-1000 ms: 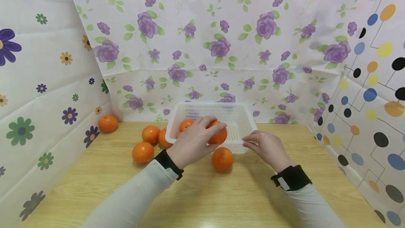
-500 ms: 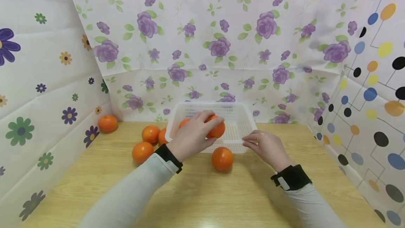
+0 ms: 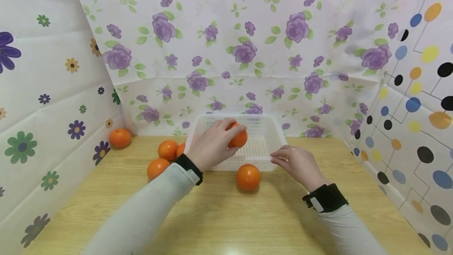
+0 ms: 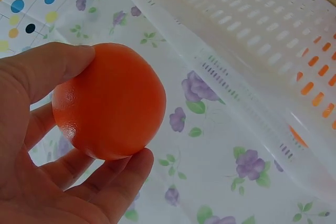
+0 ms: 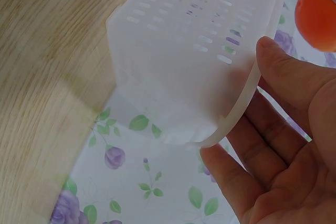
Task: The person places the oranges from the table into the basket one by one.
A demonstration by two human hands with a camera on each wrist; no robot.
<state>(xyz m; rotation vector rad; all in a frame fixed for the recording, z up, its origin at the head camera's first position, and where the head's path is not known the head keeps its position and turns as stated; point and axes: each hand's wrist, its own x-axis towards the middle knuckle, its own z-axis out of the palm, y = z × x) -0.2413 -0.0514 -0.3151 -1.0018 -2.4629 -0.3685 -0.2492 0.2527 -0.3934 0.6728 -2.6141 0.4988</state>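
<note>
My left hand (image 3: 213,143) holds an orange (image 3: 238,136) between thumb and fingers, over the left half of the white plastic basket (image 3: 270,133). In the left wrist view the held orange (image 4: 113,100) shows whole, apart from the basket wall. My right hand (image 3: 299,164) pinches the basket's rim at the front right corner; the right wrist view shows the thumb on one side of the rim (image 5: 242,100) and fingers on the other. Orange colour (image 4: 317,98) shows through the basket's slots. In the head view my left hand hides the basket's left part.
One orange (image 3: 248,177) lies on the wooden table (image 3: 226,219) just before the basket. Left of the basket sit several more, among them one orange (image 3: 168,150) beside another (image 3: 157,168). A further orange (image 3: 120,138) is at the far left, near the patterned cloth (image 3: 209,66).
My left hand has carried its orange up and to the left, from above the basket's front rim to over its inside. The right hand has stayed at the corner.
</note>
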